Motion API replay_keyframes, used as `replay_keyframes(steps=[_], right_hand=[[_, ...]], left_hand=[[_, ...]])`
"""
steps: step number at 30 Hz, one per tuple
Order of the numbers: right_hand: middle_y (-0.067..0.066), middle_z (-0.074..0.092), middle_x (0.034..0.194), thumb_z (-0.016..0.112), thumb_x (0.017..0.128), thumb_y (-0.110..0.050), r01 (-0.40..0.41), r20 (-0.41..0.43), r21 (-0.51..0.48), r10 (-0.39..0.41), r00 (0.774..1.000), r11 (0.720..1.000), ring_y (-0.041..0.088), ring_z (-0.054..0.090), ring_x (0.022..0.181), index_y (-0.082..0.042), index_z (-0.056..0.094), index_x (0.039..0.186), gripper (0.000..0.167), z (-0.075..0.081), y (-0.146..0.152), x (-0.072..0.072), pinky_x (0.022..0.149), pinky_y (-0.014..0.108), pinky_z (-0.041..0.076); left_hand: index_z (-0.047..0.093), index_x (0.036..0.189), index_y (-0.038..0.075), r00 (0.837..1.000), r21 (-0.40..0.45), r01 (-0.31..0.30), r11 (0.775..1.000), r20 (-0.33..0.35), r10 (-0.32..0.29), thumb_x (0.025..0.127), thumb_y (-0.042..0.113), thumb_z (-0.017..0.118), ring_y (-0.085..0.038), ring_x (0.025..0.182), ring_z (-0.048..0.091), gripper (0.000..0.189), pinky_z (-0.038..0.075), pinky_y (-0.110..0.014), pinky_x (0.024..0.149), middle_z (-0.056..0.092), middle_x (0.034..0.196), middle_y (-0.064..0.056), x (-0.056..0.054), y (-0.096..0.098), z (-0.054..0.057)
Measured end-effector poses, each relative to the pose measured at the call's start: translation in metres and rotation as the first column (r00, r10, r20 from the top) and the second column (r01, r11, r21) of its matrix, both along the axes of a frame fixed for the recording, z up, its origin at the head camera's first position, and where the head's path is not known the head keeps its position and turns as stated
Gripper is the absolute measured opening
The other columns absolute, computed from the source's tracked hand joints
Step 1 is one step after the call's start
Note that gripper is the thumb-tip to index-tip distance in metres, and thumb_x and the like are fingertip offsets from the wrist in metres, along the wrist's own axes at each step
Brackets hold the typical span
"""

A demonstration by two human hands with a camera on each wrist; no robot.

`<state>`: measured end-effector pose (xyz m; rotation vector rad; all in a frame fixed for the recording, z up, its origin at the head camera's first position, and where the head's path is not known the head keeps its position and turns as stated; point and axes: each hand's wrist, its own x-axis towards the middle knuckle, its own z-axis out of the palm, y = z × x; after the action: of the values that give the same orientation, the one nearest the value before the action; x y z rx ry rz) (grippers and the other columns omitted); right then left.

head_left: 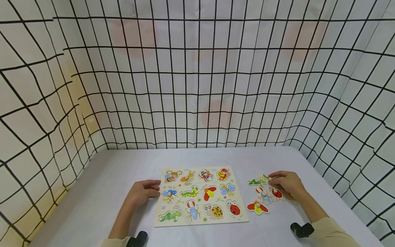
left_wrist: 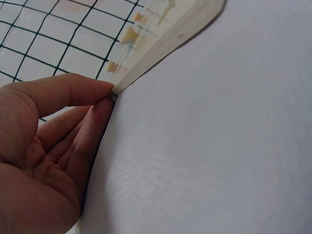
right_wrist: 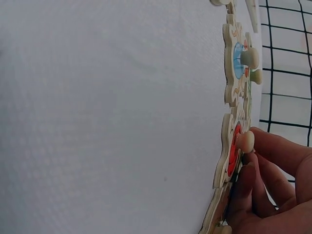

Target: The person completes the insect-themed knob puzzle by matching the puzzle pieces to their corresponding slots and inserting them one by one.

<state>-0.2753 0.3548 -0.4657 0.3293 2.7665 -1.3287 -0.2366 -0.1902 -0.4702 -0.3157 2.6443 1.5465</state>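
A cream insect puzzle board (head_left: 197, 224) lies flat on the table. My left hand (head_left: 140, 193) touches its left edge with the fingertips; in the left wrist view the thumb and a finger (left_wrist: 102, 117) meet at that edge. Pale knobs (left_wrist: 129, 35) stand up from the board. My right hand (head_left: 287, 183) is low over loose knobbed pieces to the board's right. Its fingertips are right at a green piece (head_left: 265, 176) and beside the ladybug piece (head_left: 275, 193). The ladybug's knob (right_wrist: 246, 141) hides one fingertip; I cannot tell whether the fingers pinch anything.
Around the right hand lie a grasshopper piece (head_left: 256, 181), a blue beetle piece (head_left: 263, 195) and a red-winged bug piece (head_left: 257, 207). Another piece (head_left: 290, 197) lies partly under the hand. White walls with black grid lines (head_left: 197, 85) enclose the white table (head_left: 123, 161).
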Motion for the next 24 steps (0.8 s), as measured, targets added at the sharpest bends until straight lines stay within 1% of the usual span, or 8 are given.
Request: replay_keyframes(steps=[4,11,15,21,24], right_hand=[[0.015,0.071,0.111,0.074,0.088,-0.024,0.005,-0.005,0.009,-0.005,1.000,1.000,0.021,0.058,0.085,-0.002,0.072,0.118,0.037,-0.0006,-0.0013,0.0003,0.061,0.027,0.049],[0.021,0.070,0.115,0.074,0.088,-0.025,0.004,-0.046,0.071,-0.001,0.999,0.997,0.023,0.059,0.091,-0.002,0.074,0.115,0.035,0.0003,-0.0034,0.0009,0.065,0.026,0.049],[0.021,0.070,0.115,0.074,0.088,-0.026,0.010,-0.052,0.090,-0.006,0.999,0.996,0.024,0.059,0.091,-0.002,0.074,0.114,0.035,-0.0001,-0.0039,0.0005,0.065,0.026,0.049],[0.022,0.070,0.116,0.074,0.088,-0.025,0.021,-0.059,0.092,-0.015,0.998,0.996,0.024,0.059,0.091,-0.002,0.075,0.113,0.034,-0.0025,-0.0032,-0.0006,0.064,0.026,0.049],[0.023,0.069,0.116,0.074,0.088,-0.024,0.027,-0.060,0.077,-0.023,0.998,0.997,0.025,0.059,0.091,-0.002,0.075,0.112,0.033,-0.0037,-0.0030,-0.0012,0.064,0.026,0.050]], left_hand=[[0.074,0.122,0.013,1.000,0.002,-0.007,1.000,0.005,0.007,0.080,0.012,0.080,-0.020,0.090,0.061,0.042,0.044,-0.034,0.082,0.071,0.095,-0.001,-0.0010,0.0002,-0.0006],[0.074,0.123,0.013,1.000,0.004,-0.010,1.000,0.009,0.010,0.081,0.012,0.080,-0.020,0.090,0.061,0.043,0.045,-0.034,0.081,0.071,0.095,-0.002,-0.0014,0.0000,-0.0013],[0.074,0.122,0.014,1.000,0.004,-0.016,1.000,0.009,0.016,0.081,0.012,0.080,-0.020,0.090,0.061,0.042,0.045,-0.035,0.082,0.072,0.095,-0.002,-0.0020,0.0005,-0.0016],[0.074,0.123,0.014,1.000,0.001,-0.019,1.000,0.011,0.019,0.081,0.011,0.080,-0.020,0.090,0.061,0.042,0.045,-0.036,0.083,0.071,0.094,-0.001,-0.0029,0.0010,-0.0034],[0.074,0.123,0.013,1.000,0.004,-0.019,1.000,0.009,0.019,0.081,0.011,0.079,-0.020,0.089,0.061,0.042,0.046,-0.036,0.082,0.072,0.094,-0.001,-0.0034,0.0007,-0.0046]])
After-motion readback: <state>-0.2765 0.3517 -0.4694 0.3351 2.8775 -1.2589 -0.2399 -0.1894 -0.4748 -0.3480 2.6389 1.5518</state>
